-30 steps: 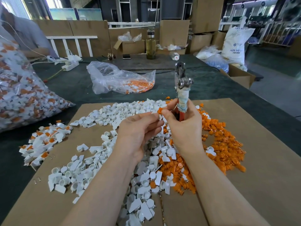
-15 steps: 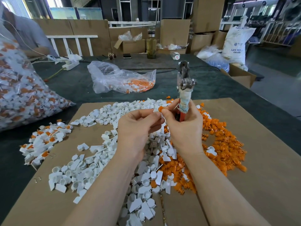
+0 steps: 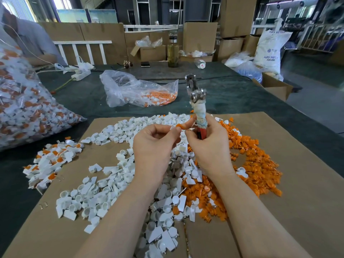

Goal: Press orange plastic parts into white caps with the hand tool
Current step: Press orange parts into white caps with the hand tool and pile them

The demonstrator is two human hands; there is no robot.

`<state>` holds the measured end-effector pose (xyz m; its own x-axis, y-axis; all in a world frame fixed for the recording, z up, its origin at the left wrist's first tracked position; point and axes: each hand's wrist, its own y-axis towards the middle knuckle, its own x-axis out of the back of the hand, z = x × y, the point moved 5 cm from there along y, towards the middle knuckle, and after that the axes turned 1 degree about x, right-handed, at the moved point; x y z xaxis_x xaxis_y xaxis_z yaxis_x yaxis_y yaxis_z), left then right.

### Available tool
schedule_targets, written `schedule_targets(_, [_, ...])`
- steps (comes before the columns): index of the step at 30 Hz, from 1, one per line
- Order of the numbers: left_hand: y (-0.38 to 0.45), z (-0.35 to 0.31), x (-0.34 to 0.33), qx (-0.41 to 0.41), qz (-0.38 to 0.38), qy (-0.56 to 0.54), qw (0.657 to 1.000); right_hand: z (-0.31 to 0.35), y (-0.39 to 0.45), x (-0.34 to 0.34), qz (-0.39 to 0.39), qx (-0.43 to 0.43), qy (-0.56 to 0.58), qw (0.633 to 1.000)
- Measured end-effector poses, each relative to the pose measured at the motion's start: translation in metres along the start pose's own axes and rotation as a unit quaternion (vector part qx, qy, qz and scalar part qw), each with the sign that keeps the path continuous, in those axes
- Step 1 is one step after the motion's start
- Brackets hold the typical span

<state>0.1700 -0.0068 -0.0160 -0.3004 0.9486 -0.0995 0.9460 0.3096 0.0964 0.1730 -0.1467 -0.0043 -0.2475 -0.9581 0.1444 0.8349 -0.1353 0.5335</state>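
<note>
My right hand (image 3: 210,146) grips the hand tool (image 3: 198,105) upright by its cloth-wrapped handle, metal head pointing up. Its forefinger and thumb also pinch an orange plastic part (image 3: 180,126). My left hand (image 3: 154,146) is just left of it, fingertips closed on a small white cap (image 3: 172,128) that touches the orange part. Below my hands a heap of loose white caps (image 3: 104,194) spreads over the cardboard sheet (image 3: 297,202). A heap of orange parts (image 3: 258,170) lies to the right.
A small pile of white caps with orange parts in them (image 3: 50,162) sits at the left edge. A big full bag (image 3: 24,110) is far left, a half-empty clear bag (image 3: 137,92) behind. A bottle (image 3: 172,51), boxes and a person (image 3: 24,40) are at the back.
Both hands have lifted slightly and the tool has tilted a little. The orange part and the white cap have come together between my fingertips.
</note>
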Motion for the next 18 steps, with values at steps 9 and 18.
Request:
schedule_targets(9, [0.004, -0.001, 0.005, -0.010, -0.013, 0.055, 0.998, 0.000, 0.002, -0.001, 0.053, -0.004, -0.031, 0.998])
schedule_targets(18, [0.012, -0.011, 0.015, -0.041, -0.001, 0.011, 0.999, -0.012, 0.003, 0.015, 0.224, -0.129, -0.070, 0.963])
